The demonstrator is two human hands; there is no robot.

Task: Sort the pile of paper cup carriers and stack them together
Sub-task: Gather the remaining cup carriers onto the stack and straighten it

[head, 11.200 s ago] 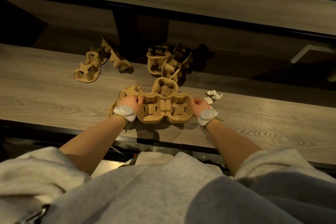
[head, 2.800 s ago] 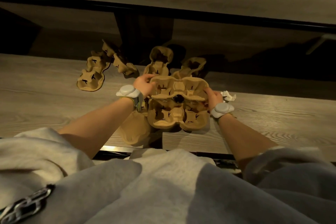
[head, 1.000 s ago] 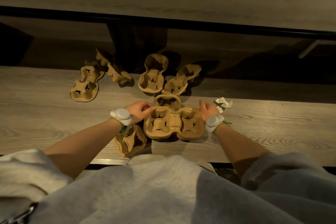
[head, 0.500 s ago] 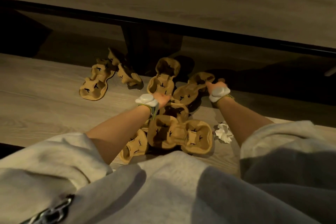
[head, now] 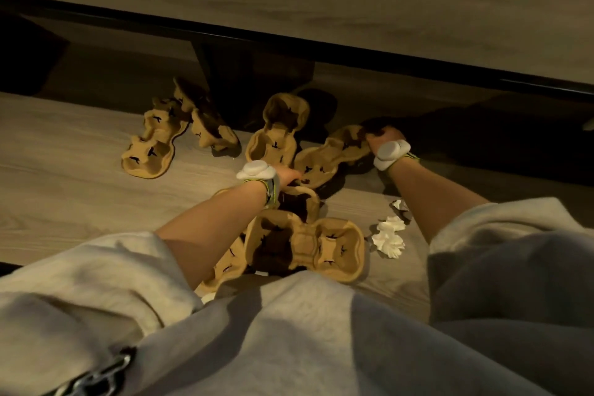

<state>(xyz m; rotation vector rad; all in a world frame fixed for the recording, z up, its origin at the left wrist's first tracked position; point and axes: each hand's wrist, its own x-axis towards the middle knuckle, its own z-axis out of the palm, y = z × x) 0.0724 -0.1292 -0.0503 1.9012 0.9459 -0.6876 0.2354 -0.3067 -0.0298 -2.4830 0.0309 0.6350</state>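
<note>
**Both hands reach for the far carrier**

Head view: on the wooden surface [head: 64,190] lie brown paper cup carriers. Two two-cup carriers sit at the far left, one flat [head: 151,145] and one tilted on edge [head: 209,125]. Two more lie in the middle: an upright-lying one [head: 278,135] and a slanted one [head: 334,157]. The right hand [head: 381,138] is closed on the slanted carrier's far end. The left hand [head: 289,175] is at its near end; its fingers are hidden, so its grip cannot be told. Nearest the person sits a four-cup carrier stack [head: 305,238], with another carrier [head: 228,264] partly under the left arm. One crumpled white paper [head: 389,238] lies beside the stack.
</note>
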